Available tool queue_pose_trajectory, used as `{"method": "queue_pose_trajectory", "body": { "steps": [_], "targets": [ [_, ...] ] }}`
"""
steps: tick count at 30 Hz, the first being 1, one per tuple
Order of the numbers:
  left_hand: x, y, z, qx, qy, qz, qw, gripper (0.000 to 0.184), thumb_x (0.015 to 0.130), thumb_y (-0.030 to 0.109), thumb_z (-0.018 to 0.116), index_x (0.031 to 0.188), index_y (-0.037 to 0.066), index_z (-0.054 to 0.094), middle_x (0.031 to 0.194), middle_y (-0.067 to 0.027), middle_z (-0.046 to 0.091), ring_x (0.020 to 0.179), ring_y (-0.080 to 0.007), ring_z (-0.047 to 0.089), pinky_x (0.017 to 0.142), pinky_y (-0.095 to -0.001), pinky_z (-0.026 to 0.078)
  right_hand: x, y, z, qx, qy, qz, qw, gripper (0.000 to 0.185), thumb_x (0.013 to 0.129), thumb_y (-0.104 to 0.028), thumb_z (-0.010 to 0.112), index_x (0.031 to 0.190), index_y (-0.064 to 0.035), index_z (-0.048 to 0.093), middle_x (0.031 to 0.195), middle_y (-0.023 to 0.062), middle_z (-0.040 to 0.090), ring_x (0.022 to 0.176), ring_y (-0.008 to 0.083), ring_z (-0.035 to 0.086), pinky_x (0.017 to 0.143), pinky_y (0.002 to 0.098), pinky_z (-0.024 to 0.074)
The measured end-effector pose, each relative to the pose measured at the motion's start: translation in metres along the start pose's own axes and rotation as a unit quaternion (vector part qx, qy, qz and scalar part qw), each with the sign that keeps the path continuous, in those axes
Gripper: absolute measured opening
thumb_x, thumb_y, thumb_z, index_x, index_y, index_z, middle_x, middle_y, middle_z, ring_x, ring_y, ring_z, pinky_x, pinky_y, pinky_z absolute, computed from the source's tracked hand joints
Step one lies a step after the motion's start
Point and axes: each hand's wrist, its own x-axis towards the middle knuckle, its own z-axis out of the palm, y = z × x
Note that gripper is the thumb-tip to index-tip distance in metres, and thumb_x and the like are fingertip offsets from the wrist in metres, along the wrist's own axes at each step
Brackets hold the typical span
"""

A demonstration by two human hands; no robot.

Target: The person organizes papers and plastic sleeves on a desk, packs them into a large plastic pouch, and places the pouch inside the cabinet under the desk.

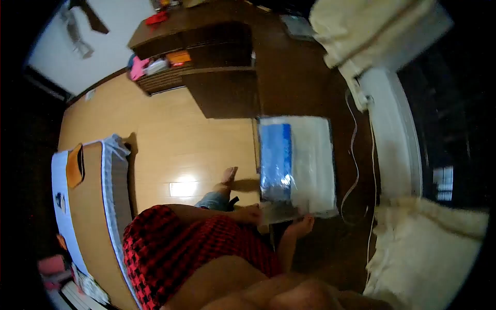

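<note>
A flat clear-plastic package (312,155) with white contents and a blue panel (275,155) lies on a dark brown surface in front of me. The near edge of its plastic is pinched by my left hand (251,213) at the left corner. My right hand (305,225) holds that same edge farther right, with fingers bent against the plastic. Fine finger detail is blurred in the dim light. Red-and-black checked clothing (186,243) covers my body below the hands.
Dark brown furniture (222,93) stands ahead, with pink and orange items on its shelf. A white cable (354,150) runs along the right, beside cream curtains (423,248) and a window. At left stands a brown-topped piece with pale cloth (116,175). Pale wooden floor (155,134) lies between.
</note>
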Motion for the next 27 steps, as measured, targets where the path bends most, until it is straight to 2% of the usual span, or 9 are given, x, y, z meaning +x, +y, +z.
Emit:
{"method": "queue_pose_trajectory", "body": {
  "steps": [2, 12, 14, 17, 20, 22, 24, 25, 27],
  "targets": [
    [0.009, -0.03, 0.001, -0.041, 0.002, -0.006, 0.999, 0.019, 0.08, 0.021, 0.053, 0.075, 0.004, 0.055, 0.067, -0.0001, 0.051, 0.058, -0.0076, 0.046, 0.049, -0.0241, 0.039, 0.002, 0.005, 0.011, 0.2, -0.039, 0.044, 0.978, 0.03, 0.084, -0.02, 0.047, 0.107, -0.0014, 0.048, 0.099, 0.0095, 0.053, 0.091, 0.023, 0.05, 0.078, 0.0358, 0.0431],
    [-0.019, 0.086, -0.146, -0.078, -0.147, 0.049, 0.985, 0.02, 0.085, 0.024, 0.05, 0.077, 0.006, 0.053, 0.065, 0.0004, 0.05, 0.054, -0.0071, 0.044, 0.049, -0.0224, 0.038, -0.07, -0.018, 0.107, 0.232, -0.26, 0.183, 0.919, 0.037, 0.085, -0.028, 0.049, 0.11, -0.0016, 0.048, 0.105, 0.0112, 0.053, 0.094, 0.0235, 0.05, 0.082, 0.0377, 0.0419],
    [-0.038, 0.101, -0.187, -0.079, -0.115, 0.044, 0.989, 0.021, 0.084, 0.028, 0.05, 0.08, 0.007, 0.053, 0.069, 0.0, 0.051, 0.058, -0.0069, 0.045, 0.053, -0.0223, 0.038, -0.092, -0.029, 0.14, -0.098, -0.3, -0.066, 0.947, 0.037, 0.086, -0.028, 0.048, 0.109, 0.0014, 0.046, 0.102, 0.0112, 0.052, 0.088, 0.0214, 0.051, 0.076, 0.0349, 0.0449],
    [-0.067, 0.11, -0.241, -0.165, -0.029, 0.008, 0.986, 0.029, 0.083, 0.037, 0.05, 0.089, 0.008, 0.051, 0.081, -0.0014, 0.053, 0.071, -0.0081, 0.048, 0.062, -0.0238, 0.04, -0.072, -0.014, 0.174, -0.23, -0.157, -0.114, 0.954, 0.033, 0.085, -0.018, 0.05, 0.11, 0.004, 0.047, 0.103, 0.0129, 0.052, 0.088, 0.0202, 0.051, 0.076, 0.032, 0.0445],
    [-0.081, 0.119, -0.284, -0.376, 0.058, -0.068, 0.922, 0.055, 0.079, 0.052, 0.049, 0.112, 0.009, 0.043, 0.106, -0.0054, 0.052, 0.1, -0.0163, 0.048, 0.08, -0.0325, 0.038, -0.088, -0.036, 0.236, -0.073, -0.181, -0.05, 0.979, 0.025, 0.084, -0.011, 0.046, 0.101, 0.0054, 0.054, 0.087, 0.0084, 0.056, 0.079, 0.0128, 0.049, 0.07, 0.0251, 0.0398],
    [-0.084, 0.121, -0.309, -0.45, 0.069, -0.07, 0.888, 0.058, 0.078, 0.053, 0.049, 0.116, 0.009, 0.041, 0.109, -0.0065, 0.051, 0.102, -0.0188, 0.048, 0.083, -0.0355, 0.039, -0.097, -0.031, 0.272, -0.433, -0.145, -0.352, 0.817, 0.017, 0.085, -0.008, 0.046, 0.092, 0.0031, 0.056, 0.082, 0.0043, 0.053, 0.074, 0.0114, 0.045, 0.065, 0.0236, 0.0386],
    [-0.092, 0.135, -0.332, -0.528, 0.135, 0.003, 0.839, 0.06, 0.079, 0.049, 0.051, 0.121, 0.008, 0.037, 0.114, -0.0098, 0.048, 0.105, -0.0233, 0.046, 0.089, -0.0434, 0.036, -0.065, -0.003, 0.307, 0.033, -0.289, -0.06, 0.955, 0.011, 0.084, -0.008, 0.047, 0.08, -0.0005, 0.054, 0.075, -0.0003, 0.046, 0.068, 0.0101, 0.04, 0.062, 0.0228, 0.0364],
    [-0.097, 0.146, -0.343, -0.532, 0.127, -0.007, 0.837, 0.06, 0.079, 0.049, 0.051, 0.121, 0.008, 0.037, 0.114, -0.0098, 0.048, 0.105, -0.0233, 0.046, 0.089, -0.0434, 0.036, -0.117, -0.024, 0.339, 0.121, -0.447, -0.048, 0.885, 0.011, 0.084, -0.01, 0.049, 0.074, -0.0043, 0.051, 0.071, -0.0033, 0.039, 0.065, 0.0083, 0.038, 0.06, 0.0225, 0.0345],
    [-0.106, 0.161, -0.363, -0.66, 0.152, 0.004, 0.736, 0.059, 0.079, 0.043, 0.054, 0.122, 0.007, 0.037, 0.117, -0.0135, 0.046, 0.106, -0.0276, 0.045, 0.093, -0.0467, 0.033, -0.144, -0.03, 0.384, 0.066, -0.407, 0.061, 0.909, 0.007, 0.082, -0.011, 0.053, 0.076, -0.0074, 0.052, 0.069, -0.0024, 0.042, 0.064, 0.0082, 0.042, 0.057, 0.0236, 0.0352]
  ]
}}
